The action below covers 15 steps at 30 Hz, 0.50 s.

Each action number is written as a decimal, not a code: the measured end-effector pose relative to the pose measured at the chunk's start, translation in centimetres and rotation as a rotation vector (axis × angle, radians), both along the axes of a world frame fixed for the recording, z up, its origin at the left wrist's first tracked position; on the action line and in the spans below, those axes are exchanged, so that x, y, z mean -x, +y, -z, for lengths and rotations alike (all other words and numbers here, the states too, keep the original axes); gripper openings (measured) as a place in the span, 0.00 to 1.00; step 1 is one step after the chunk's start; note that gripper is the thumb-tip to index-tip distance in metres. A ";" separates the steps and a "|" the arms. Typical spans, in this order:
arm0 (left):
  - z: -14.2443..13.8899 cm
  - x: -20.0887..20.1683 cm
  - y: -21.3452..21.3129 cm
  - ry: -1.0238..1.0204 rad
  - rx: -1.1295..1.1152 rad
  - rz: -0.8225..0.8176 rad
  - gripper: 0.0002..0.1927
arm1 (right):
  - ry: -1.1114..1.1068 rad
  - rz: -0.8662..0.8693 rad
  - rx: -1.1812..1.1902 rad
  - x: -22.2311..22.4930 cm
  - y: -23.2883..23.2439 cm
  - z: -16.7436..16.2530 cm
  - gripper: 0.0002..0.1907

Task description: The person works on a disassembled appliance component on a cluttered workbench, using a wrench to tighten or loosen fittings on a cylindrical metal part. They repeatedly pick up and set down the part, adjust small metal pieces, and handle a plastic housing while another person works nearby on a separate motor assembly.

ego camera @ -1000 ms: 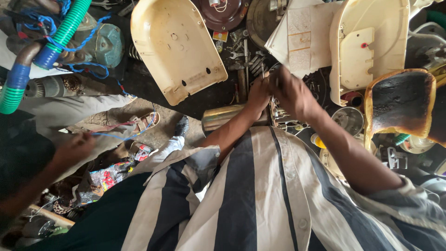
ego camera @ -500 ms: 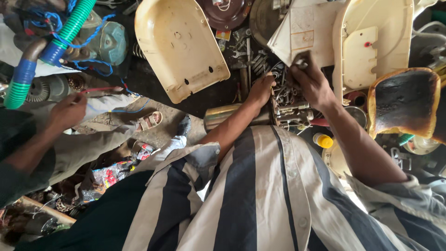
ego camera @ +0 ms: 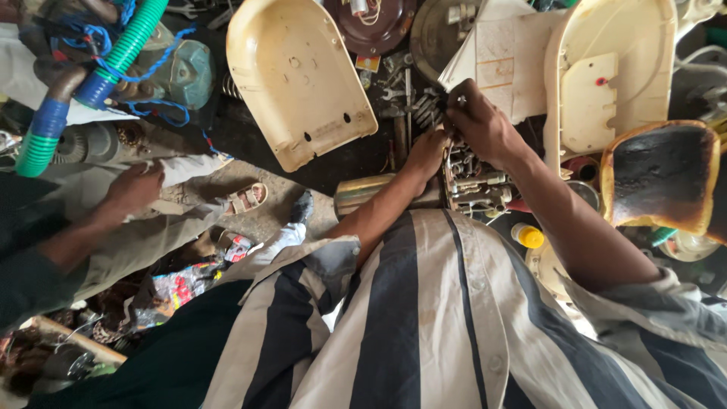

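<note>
Two hands meet at one o'clock: our right hand (ego camera: pixel 485 125) pinches a small metal part (ego camera: pixel 460 99) over the cluttered mechanism (ego camera: pixel 473 182), while our left hand (ego camera: pixel 426 151) closes on its edge, probably steadying it.

**Hands at the middle of a crowded bench**

The left hand (ego camera: pixel 425 154) and right hand (ego camera: pixel 478 125) meet over a cluster of metal parts (ego camera: pixel 473 178) at the bench's middle. Left of them lies an upturned plastic shell (ego camera: pixel 299 76); right of them stands a second shell (ego camera: pixel 606 76), with a flat panel (ego camera: pixel 503 60) between it and the right hand. A charred shell (ego camera: pixel 660 178) sits at the right edge. A corrugated hose (ego camera: pixel 113 68) runs across the far left corner. Another person's hand (ego camera: pixel 135 188) rests at the left edge, well apart from the parts.
</note>
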<state>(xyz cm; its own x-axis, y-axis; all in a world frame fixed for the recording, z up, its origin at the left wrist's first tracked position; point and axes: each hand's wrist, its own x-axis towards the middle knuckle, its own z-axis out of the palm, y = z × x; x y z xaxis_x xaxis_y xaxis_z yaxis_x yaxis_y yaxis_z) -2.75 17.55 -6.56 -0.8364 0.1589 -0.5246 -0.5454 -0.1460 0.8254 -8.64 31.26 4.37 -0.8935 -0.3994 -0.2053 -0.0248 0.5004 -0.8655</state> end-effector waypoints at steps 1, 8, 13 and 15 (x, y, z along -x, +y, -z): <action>0.1 -0.2 0.0 0.005 -0.045 0.004 0.17 | 0.148 -0.032 -0.023 -1.4 0.2 -0.4 0.07; 0.6 0.2 -0.3 0.063 0.039 0.041 0.24 | 0.704 -0.470 -0.036 -10.7 5.5 -0.5 0.15; 0.6 0.2 0.0 0.030 0.059 0.072 0.25 | 0.677 -0.529 -0.090 -10.7 7.7 0.8 0.14; 0.7 0.4 -0.1 -0.004 0.097 0.089 0.25 | 0.618 -0.412 0.044 -9.8 6.8 0.3 0.16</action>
<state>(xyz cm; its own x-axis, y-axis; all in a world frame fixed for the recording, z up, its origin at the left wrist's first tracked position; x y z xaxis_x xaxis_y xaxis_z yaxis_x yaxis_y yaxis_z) -3.12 17.47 -7.26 -0.8189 0.1812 -0.5445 -0.5562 -0.0167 0.8309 1.20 38.10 4.03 -0.6168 -0.7234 0.3103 -0.6920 0.3105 -0.6517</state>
